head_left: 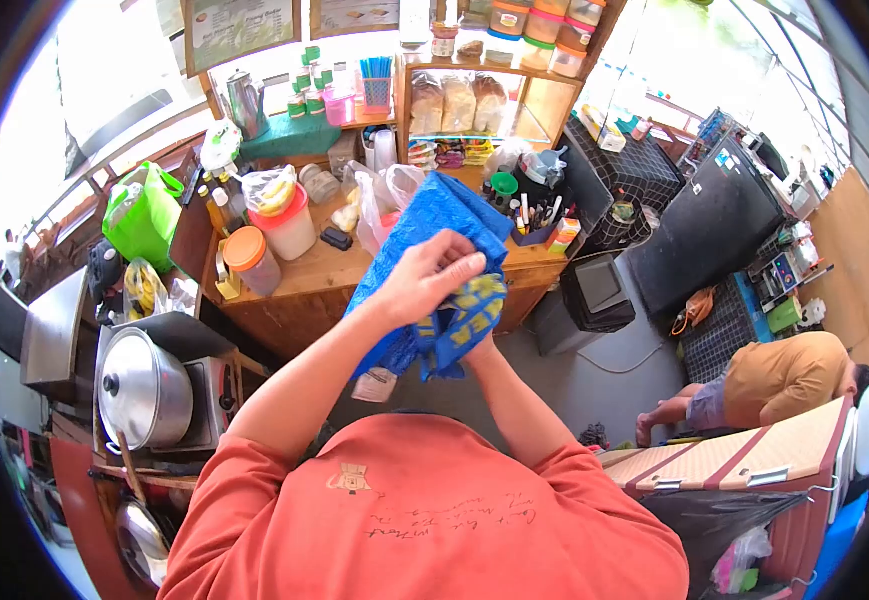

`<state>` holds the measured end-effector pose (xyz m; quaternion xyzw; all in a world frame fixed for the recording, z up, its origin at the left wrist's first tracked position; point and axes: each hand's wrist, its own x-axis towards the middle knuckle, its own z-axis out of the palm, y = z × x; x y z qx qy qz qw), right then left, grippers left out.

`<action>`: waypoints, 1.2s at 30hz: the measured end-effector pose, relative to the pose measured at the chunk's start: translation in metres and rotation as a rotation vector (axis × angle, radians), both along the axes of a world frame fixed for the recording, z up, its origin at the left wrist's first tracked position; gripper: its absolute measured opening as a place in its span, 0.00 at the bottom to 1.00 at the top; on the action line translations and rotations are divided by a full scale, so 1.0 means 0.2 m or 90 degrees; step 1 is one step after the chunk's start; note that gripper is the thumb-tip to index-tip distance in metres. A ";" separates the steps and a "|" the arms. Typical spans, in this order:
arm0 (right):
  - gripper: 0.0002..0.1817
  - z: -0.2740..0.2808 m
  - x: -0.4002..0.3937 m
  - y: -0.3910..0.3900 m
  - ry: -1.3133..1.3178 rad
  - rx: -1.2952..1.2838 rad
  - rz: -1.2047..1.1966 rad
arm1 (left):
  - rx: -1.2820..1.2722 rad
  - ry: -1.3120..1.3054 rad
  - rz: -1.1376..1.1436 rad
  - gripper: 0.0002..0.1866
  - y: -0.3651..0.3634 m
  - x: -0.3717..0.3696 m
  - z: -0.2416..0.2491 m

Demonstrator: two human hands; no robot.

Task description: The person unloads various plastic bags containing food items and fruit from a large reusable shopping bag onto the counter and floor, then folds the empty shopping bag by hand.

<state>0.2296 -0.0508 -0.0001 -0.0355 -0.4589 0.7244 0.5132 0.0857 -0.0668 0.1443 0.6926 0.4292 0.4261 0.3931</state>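
Observation:
A crumpled blue plastic bag (404, 240) with yellow lettering is held up in front of my chest, partly folded. My left hand (432, 275) lies across its front, fingers bent and closed on the material. Behind the bag's lower bunched end is my right hand (481, 350), gripping it from below; its fingers are mostly hidden by the folds. A small pale packet or tag (374, 385) shows below the bag's lower left edge.
Beyond the bag, a wooden counter (319, 285) carries an orange-lidded jar (251, 262), a red-lidded tub (282, 222) and plastic bags. A trash bin (584, 305) stands right of it. A large pot (144, 390) is at left. Another person (784, 380) crouches at right.

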 end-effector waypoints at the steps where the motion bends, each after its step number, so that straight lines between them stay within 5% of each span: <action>1: 0.30 0.03 0.00 0.00 -0.001 0.009 -0.017 | 0.034 0.023 -0.019 0.26 -0.01 0.03 -0.02; 6: 0.31 0.05 0.03 0.03 0.111 -0.198 0.058 | 0.113 0.053 -0.136 0.40 -0.07 0.15 -0.10; 9: 0.33 0.07 0.10 0.07 0.164 -0.294 0.079 | 0.203 0.189 -0.178 0.35 -0.16 0.12 -0.03; 10: 0.33 0.09 0.13 0.09 0.181 -0.318 0.085 | 0.105 0.148 -0.253 0.28 -0.17 0.07 0.04; 11: 0.33 0.11 0.17 0.11 0.191 -0.335 0.083 | 0.124 0.098 -0.208 0.23 -0.19 0.02 0.03; 13: 0.35 0.18 0.25 0.13 0.188 -0.370 0.080 | 0.315 0.143 0.102 0.24 -0.16 -0.04 -0.01; 15: 0.37 0.23 0.28 0.11 0.175 -0.390 -0.002 | 0.177 0.095 0.229 0.27 -0.11 -0.10 -0.01; 17: 0.39 0.32 0.29 0.07 0.198 -0.400 -0.017 | 0.048 0.086 0.211 0.30 -0.03 -0.12 -0.17; 19: 0.40 0.28 0.27 0.10 0.219 -0.392 -0.003 | -0.208 -0.100 0.054 0.31 -0.02 -0.05 -0.30; 23: 0.41 0.25 0.31 0.12 0.169 -0.388 -0.085 | -0.242 -0.112 0.223 0.29 -0.01 0.12 -0.42; 28: 0.39 0.21 0.47 0.19 0.121 -0.407 0.020 | -0.228 -0.242 0.045 0.22 0.08 0.16 -0.36; 33: 0.32 0.13 0.58 0.35 0.061 -0.394 -0.021 | -0.279 -0.212 0.130 0.14 0.23 0.22 -0.31; 35: 0.28 -0.08 0.77 0.50 -0.238 -0.340 -0.074 | -0.222 -0.123 0.223 0.12 0.28 0.21 -0.28; 36: 0.24 0.09 0.86 0.45 -0.208 -0.302 0.015 | -0.230 -0.100 0.267 0.10 0.29 0.20 -0.24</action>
